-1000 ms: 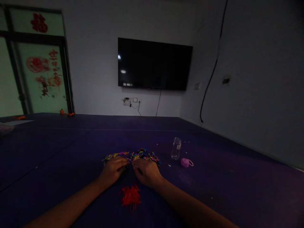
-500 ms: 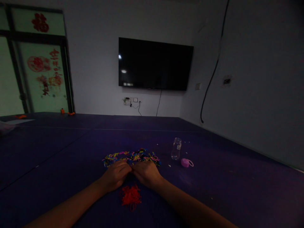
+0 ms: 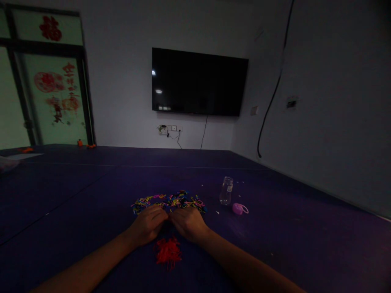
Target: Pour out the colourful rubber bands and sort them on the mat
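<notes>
My left hand (image 3: 149,224) and my right hand (image 3: 190,224) are close together over the table, fingers bent and fingertips almost meeting. Both look closed; whatever may be pinched between them is too small and dark to make out. Just beyond them lies a spread of small multicoloured bands (image 3: 179,199), yellow, pink, blue and black, partly hidden behind my knuckles. Nearer to me, between my forearms, sits a loose pile of red bands (image 3: 168,252). To the right of my right hand stands an open clear bottle (image 3: 226,191), upright, with a pink looped lid (image 3: 238,208) beside it.
The dark purple tabletop (image 3: 100,191) reaches to the far wall and carries scattered white scraps. At its far left are orange objects (image 3: 91,145) and a pale sheet (image 3: 33,156). A black cable (image 3: 273,97) hangs down the right wall.
My hands have barely moved; the fingertips sit very slightly further apart. The bands, bottle and lid stay in place, and the view has shifted a little.
</notes>
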The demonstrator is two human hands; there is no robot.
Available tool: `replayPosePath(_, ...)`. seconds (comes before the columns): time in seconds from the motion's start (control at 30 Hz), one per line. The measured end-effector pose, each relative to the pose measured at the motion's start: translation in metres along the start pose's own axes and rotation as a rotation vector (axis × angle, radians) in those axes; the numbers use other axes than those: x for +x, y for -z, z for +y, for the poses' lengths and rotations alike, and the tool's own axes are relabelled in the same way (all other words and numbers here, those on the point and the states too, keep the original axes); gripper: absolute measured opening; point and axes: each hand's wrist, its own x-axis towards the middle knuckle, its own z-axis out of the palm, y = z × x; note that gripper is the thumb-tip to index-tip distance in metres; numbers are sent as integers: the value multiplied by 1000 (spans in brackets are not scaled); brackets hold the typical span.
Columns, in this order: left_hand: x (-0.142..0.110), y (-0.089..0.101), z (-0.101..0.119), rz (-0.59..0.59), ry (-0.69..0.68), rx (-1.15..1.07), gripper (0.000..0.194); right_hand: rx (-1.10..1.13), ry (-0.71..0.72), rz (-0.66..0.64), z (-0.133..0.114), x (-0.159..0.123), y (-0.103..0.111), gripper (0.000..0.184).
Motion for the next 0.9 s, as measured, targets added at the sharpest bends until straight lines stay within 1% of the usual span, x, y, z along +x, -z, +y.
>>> replayPosePath(0.17, 1, 1, 0, 62, 60, 55, 18, 25, -54, -21, 0, 0, -2, 22)
replayPosePath(0.3, 2, 2, -2, 122, 137, 89, 18, 45, -102, -32, 1, -1, -2, 20)
replayPosePath(0.37, 2, 2, -4, 171, 208, 103, 19, 54, -113, -29, 1, -1, -1, 19)
replayPosePath(0.43, 1, 3, -8, 231, 341, 130, 21, 80, -92, -13, -1, 0, 3, 19)
replayPosePath(0.5, 0, 5, -12, 279, 538, 136, 23, 121, -41, 20, -3, 1, 7, 20)
replayPosePath(0.6, -2, 9, -19, 304, 849, 37, 29, 159, 47, 84, -9, 3, 13, 20)
replayPosePath(0.67, -2, 11, -24, 366, 997, -42, 33, 149, 108, 107, -13, 4, 15, 20)
replayPosePath(0.73, -2, 13, -28, 433, 1088, -87, 35, 128, 174, 98, -15, 4, 16, 20)
replayPosePath(0.8, -3, 13, -30, 478, 1141, -113, 36, 113, 226, 74, -16, 3, 17, 20)
replayPosePath(0.9, -4, 12, -33, 528, 1206, -158, 35, 116, 258, 43, -17, 3, 16, 20)
